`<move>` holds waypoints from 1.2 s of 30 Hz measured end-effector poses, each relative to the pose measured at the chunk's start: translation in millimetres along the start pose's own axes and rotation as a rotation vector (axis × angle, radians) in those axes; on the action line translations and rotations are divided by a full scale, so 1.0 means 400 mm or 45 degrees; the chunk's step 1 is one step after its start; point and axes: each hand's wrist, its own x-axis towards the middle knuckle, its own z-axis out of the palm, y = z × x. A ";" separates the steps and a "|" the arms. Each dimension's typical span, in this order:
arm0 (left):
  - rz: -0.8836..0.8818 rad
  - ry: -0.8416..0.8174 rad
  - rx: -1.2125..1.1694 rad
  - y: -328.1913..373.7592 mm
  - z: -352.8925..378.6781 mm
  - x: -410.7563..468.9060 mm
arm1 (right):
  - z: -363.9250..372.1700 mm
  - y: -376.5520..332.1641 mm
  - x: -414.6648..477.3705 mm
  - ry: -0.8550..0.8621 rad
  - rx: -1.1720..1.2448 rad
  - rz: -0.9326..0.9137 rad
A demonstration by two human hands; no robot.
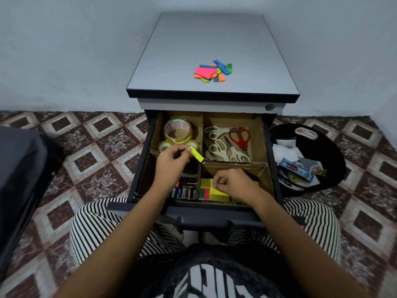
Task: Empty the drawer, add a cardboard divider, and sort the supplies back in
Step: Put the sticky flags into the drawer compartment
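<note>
The open drawer (206, 216) holds a cardboard divider (202, 134) that splits it into compartments. Tape rolls (177, 131) lie at the back left, several scissors (227, 143) at the back right, batteries (184, 191) at the front left, and sticky note blocks (211, 191) at the front right. My left hand (171, 160) pinches a yellow sticky strip (196, 154) over the left side of the drawer. My right hand (232, 183) hovers curled over the sticky note blocks; whether it holds anything is hidden. A pile of coloured sticky strips (213, 70) lies on the cabinet top (212, 50).
A black bin (335, 168) with paper and packaging stands on the tiled floor right of the cabinet. A dark object (19, 179) fills the left edge. My striped knees flank the drawer front. A wall runs behind the cabinet.
</note>
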 end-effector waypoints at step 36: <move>-0.010 -0.014 -0.013 0.016 -0.001 -0.006 | 0.003 -0.014 0.002 -0.096 -0.014 0.021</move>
